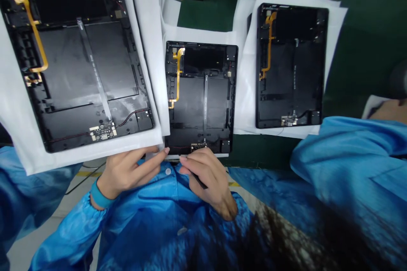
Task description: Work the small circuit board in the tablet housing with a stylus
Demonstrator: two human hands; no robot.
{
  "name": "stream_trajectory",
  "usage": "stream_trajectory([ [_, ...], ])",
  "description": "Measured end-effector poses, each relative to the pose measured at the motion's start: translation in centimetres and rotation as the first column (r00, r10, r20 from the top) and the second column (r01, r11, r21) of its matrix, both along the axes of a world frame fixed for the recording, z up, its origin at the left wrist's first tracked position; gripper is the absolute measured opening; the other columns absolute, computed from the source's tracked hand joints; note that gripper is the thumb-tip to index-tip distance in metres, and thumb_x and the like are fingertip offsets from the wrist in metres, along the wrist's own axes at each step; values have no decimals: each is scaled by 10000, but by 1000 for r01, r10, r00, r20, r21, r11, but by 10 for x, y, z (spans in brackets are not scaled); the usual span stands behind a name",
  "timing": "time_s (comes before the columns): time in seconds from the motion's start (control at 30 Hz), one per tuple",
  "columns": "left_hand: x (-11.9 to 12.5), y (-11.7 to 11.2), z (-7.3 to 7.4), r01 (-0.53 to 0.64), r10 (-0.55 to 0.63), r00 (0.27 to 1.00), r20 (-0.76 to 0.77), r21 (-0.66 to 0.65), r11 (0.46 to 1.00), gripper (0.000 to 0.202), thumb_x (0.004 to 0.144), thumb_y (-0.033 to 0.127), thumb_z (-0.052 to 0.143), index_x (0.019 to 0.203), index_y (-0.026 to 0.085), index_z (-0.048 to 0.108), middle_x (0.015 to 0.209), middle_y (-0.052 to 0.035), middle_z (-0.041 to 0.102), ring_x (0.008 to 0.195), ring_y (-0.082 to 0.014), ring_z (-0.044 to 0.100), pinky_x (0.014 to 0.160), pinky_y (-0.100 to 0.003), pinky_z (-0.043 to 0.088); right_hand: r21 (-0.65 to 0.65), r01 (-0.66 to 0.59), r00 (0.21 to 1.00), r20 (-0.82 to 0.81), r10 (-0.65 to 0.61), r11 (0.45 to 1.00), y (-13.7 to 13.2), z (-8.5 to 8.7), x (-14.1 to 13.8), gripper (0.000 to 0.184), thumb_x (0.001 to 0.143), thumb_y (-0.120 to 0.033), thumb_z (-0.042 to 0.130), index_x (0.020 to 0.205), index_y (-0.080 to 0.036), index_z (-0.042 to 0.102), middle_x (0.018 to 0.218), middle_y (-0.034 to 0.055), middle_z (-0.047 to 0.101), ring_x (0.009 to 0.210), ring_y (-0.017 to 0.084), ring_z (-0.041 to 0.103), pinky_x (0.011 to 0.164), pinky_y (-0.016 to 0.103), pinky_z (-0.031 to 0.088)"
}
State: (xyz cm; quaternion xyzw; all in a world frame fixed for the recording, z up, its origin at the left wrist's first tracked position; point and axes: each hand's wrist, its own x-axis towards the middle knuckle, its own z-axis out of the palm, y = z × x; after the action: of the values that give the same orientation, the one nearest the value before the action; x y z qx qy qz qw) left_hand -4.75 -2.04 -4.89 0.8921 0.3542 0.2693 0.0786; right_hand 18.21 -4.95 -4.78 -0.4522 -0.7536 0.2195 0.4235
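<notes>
Head view: your right hand (pixel 210 175) pinches a slim black stick (pixel 199 180), left hand (pixel 132 170) loosely spread by a rectangular black tablet shell (pixel 191 103)

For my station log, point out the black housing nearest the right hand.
The middle housing: the right hand, gripping a slim dark tool, is at its near edge. The left housing and right housing lie farther off.

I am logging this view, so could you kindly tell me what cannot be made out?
Head view:
Middle board: partly hidden by the right hand.
Tool: partly covered by the same hand.
Left ribbon: print too small to read.
Co-worker's sleeve at right: cut off by the picture's right edge.
</notes>
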Motion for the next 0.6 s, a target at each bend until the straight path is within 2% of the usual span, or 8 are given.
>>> stream_trajectory([
  [0.1, 2, 0, -2, -18, 18, 1000, -11, 33, 999, 216, 984, 171, 630, 1191, 191, 689, 994, -29, 700, 775, -137, 662, 730, -290, 520, 7, -23, 998, 56, 22, 1000, 4, 2, -4, 303, 922, -67, 646, 1206, -169, 625, 889, 53, 721, 753, 191, 683, 672, 358, 632],
  [0.2, 4, 2, 0, -22, 23, 1000, -19, 43, 999, 206, 973, 167, 657, 1173, 198, 696, 962, -15, 701, 775, -134, 664, 749, -288, 521, 1, 5, 999, 40, -5, 1000, 5, 1, -7, 277, 924, -60, 632, 1184, -157, 636, 885, 59, 712, 745, 189, 665, 669, 361, 622],
  [0.37, 7, 5, 2, -13, 16, 999, -36, 77, 997, 158, 1005, 199, 619, 1139, 204, 702, 903, 1, 699, 741, -135, 649, 696, -286, 474, -6, -31, 999, 18, 31, 999, 6, -1, -10, 310, 883, -26, 656, 1177, -123, 639, 889, 94, 711, 762, 212, 665, 638, 373, 601],
  [0.6, 7, 5, -1, -27, 29, 999, -18, 85, 996, 146, 1001, 209, 626, 1124, 210, 704, 907, 10, 703, 697, -114, 612, 676, -272, 448, -6, -4, 1000, 13, 4, 1000, 7, -1, -14, 334, 887, -17, 642, 1189, -161, 634, 882, 69, 714, 760, 201, 665, 618, 365, 597],
])
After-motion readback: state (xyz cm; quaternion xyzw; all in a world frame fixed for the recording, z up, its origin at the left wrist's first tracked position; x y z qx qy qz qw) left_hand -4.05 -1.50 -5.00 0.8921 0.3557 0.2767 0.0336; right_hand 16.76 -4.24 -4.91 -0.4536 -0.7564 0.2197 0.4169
